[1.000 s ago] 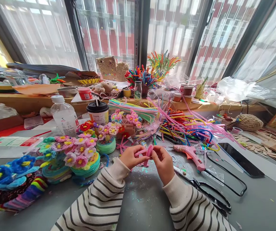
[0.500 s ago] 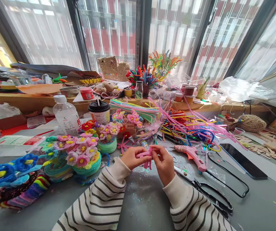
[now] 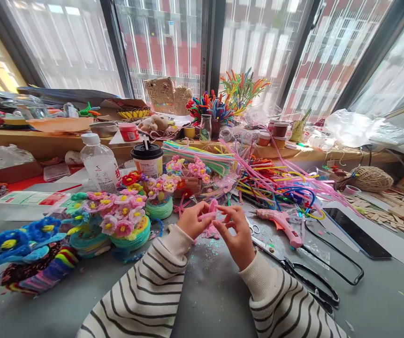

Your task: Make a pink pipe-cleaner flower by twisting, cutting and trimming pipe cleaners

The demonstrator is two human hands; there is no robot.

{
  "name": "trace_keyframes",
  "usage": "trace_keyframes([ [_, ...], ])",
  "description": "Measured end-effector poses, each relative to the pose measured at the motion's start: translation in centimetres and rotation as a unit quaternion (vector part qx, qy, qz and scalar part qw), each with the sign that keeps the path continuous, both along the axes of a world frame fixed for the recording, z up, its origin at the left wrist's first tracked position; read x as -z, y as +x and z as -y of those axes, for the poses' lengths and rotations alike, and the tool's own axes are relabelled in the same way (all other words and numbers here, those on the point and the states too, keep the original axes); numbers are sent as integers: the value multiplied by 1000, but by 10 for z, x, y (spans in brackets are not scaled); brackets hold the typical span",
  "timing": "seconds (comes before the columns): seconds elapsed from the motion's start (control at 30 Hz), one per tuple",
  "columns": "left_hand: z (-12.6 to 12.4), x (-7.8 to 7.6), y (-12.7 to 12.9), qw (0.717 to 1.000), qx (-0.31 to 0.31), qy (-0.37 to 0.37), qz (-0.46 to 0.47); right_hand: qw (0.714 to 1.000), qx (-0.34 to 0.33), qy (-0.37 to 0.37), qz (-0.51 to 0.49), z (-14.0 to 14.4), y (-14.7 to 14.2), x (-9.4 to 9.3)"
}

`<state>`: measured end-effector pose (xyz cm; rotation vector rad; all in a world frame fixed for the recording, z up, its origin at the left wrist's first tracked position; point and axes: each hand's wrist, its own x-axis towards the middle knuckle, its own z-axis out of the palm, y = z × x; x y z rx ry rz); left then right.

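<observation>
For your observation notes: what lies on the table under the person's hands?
Under the left hand and right hand, glitter specks dot the grey table. The hands hide whatever lies directly beneath them.

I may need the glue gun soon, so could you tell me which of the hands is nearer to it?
Right. The right hand is just left of the glue gun; the left hand is farther left, beyond the right.

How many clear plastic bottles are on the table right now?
1. The bottle stands upright at back left, beside the lidded cup, behind the flower baskets. Clutter could hide others.
</observation>
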<state>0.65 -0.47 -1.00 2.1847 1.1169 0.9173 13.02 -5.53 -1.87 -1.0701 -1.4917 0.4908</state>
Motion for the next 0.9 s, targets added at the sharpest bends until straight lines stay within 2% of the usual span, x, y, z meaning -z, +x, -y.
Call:
trace_keyframes([
  [0.1, 2, 5, 6, 998, 36, 24, -41, 999, -32, 14, 17, 2, -3, -3],
  [0.2, 2, 8, 7, 997, 29, 41, -66, 998, -47, 3, -28, 0, 0, -3],
  [0.3, -1, 8, 3, 996, -17, 51, -70, 988, -49, -34, -144, -5, 10, -1],
  [0.43, -5, 5, -3, 994, -102, 37, -28, 945, -20, -75, -317, -13, 26, 0],
  [0.5, -6, 5, -4, 991, -127, -9, 38, 925, -15, -93, -368, -14, 31, -1],
  [0.57, -7, 3, -3, 977, -131, -95, 140, 913, -15, -101, -394, -15, 34, -2],
  [0.67, -8, -1, -1, 920, -114, -232, 293, 905, -10, -103, -413, -15, 37, -3],
  [0.73, -8, -4, 0, 881, -94, -292, 359, 903, 0, -104, -418, -16, 39, -3],
  [0.8, -8, -6, 1, 859, -70, -322, 393, 901, 8, -108, -420, -16, 40, -2],
  [0.9, -8, -6, 2, 852, -46, -329, 405, 897, 3, -115, -426, -17, 41, 0],
])
